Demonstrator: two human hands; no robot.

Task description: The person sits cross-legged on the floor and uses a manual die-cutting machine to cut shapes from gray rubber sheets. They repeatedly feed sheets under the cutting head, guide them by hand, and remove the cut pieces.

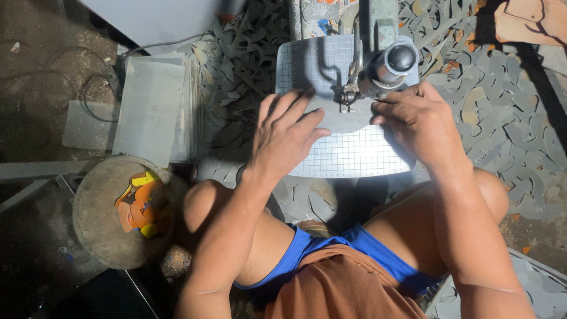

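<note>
Dim floor all round, littered w/ grey offcuts [508, 112], curved scraps piled thick to the right of my right hand and beyond the machine. I sit low, knees up either side of the small grey surface [354, 156], a gridded plate lit bright near its front edge.

Both hands lie on a flat grey sheet piece [345, 121] w/ a curved near edge, lying on that surface. My left hand [283, 133] lies flat on it, fingers spread and pointing away from me, palm down: grip wide open, just pressing, nothing clasped. My right hand [419, 118] is bent more, fingertips pinned down on the sheet's right part just beside the machine head [387, 65]; can't tell if thumb is under the edge or on top, so it's a press rather than a clear pinch.

Between the two grips, a bit ahead of the fingertips, the thin blade and its foot [348, 94] meet the sheet. Sheet is thus under both hands and under the blade.

Left of my left hand, well apart: a stack of pale flat sheets [150, 106] on the floor. Nearer me on that side, by my left knee, a round tub [112, 212] w/ orange and yellow cut pieces [139, 204] inside.
</note>
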